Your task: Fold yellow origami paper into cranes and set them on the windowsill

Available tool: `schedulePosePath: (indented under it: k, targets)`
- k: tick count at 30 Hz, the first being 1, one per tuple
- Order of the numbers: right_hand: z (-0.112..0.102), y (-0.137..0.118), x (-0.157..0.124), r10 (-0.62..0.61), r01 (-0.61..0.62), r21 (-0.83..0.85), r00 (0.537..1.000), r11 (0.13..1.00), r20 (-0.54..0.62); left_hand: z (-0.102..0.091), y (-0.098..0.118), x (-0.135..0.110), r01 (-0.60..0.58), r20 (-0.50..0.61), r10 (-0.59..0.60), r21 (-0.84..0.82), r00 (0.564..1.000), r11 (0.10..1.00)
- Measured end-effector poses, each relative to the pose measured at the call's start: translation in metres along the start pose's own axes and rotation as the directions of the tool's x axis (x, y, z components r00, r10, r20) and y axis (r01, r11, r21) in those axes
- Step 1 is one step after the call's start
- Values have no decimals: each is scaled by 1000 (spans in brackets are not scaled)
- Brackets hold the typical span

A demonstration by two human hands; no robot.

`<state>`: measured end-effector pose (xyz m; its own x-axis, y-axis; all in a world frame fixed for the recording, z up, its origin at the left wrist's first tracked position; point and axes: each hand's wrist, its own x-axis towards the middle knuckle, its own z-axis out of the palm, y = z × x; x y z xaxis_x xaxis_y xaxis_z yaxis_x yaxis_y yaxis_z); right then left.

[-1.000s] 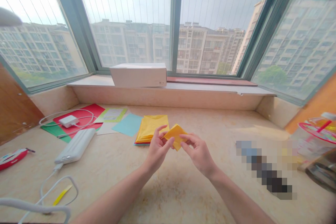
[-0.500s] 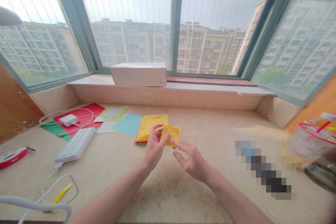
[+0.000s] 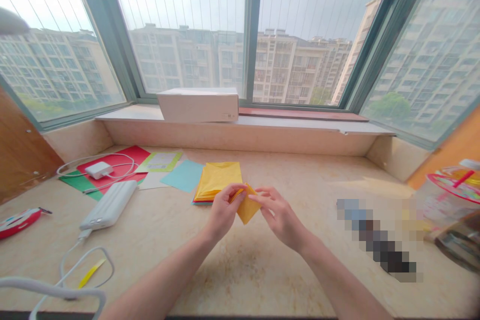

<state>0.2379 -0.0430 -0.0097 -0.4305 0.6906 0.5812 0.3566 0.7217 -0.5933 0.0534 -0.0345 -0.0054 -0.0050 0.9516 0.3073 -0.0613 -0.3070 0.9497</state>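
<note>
A small folded piece of yellow paper (image 3: 246,208) is held up between both hands, one corner pointing down. My left hand (image 3: 226,210) pinches its upper left side between thumb and fingers. On the other side, the fingertips of my right hand (image 3: 278,212) are closed on its right edge. Just behind the left hand lies a stack of yellow paper (image 3: 221,175), with red and blue sheets showing at its lower edge. The inner folds of the held paper are partly covered by my fingers.
Left of the stack are light-blue (image 3: 182,176) and red paper (image 3: 137,156), a white charger (image 3: 99,170), a power bank (image 3: 109,205) with cables, and a red cutter (image 3: 22,222). A pixelated object (image 3: 375,240) and a plastic cup (image 3: 446,200) stand right. A white box (image 3: 198,106) rests on the sill.
The yellow paper has turned so that a corner points down. My right hand has come up and closed on its right edge; the left hand has shifted slightly right.
</note>
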Motion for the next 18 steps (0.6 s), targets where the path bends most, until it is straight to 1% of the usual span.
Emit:
schedulePosePath:
  k: [2, 5, 9, 11, 14, 16, 18]
  targets:
    - [1, 0, -1, 2, -2, 8, 999, 1000, 40, 0, 0, -1, 13, -6, -13, 5, 1000, 1000]
    - [1, 0, -1, 26, -27, 14, 998, 1000, 51, 0, 2, -2, 28, -18, -28, -2, 999, 1000]
    - [-2, 1, 0, 49, -50, 25, 998, 998, 41, 1, 4, -2, 88, -9, -89, -104, 996, 991]
    - [-2, 3, 0, 44, -44, 18, 999, 999, -2, 2, 4, -2, 147, 5, -149, -197, 989, 969]
    - [-2, 6, -1, 37, -38, -6, 993, 999, -113, 4, 4, -2, 243, 54, -240, -357, 969, 902]
    - [0, 7, -1, 25, -31, -33, 985, 999, -173, 5, 4, -3, 287, 111, -266, -425, 958, 858]
    - [1, 7, -1, 11, -23, -58, 978, 998, -206, 6, 4, -3, 310, 183, -254, -440, 950, 843]
